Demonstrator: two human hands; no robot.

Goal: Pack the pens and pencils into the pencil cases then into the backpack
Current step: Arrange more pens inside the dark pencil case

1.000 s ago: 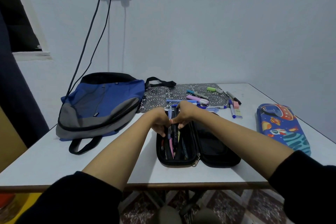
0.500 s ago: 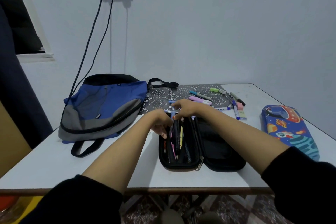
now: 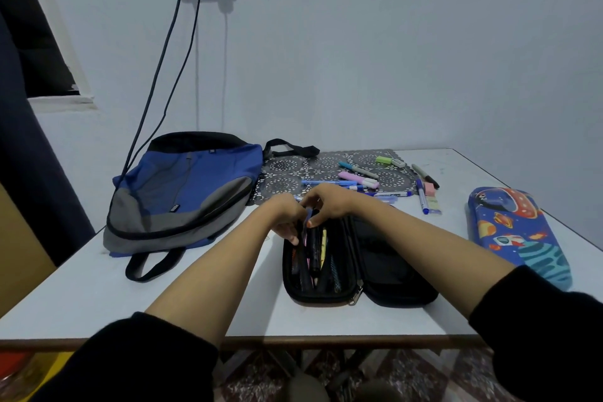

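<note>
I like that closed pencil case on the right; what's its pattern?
The closed pencil case is blue with a space print of rockets and planets; head view.

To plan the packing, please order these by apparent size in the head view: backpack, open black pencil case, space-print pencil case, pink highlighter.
Largest to smallest:
1. backpack
2. open black pencil case, spread in two halves
3. space-print pencil case
4. pink highlighter, clearly smallest

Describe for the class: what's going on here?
A person is filling an open black zip pencil case. The right hand pinches a blue pen at its far end, the left hand grips its rim. Loose pens lie on the patterned mat behind; the closed space-print pencil case and blue-and-grey backpack wait alongside.
</note>
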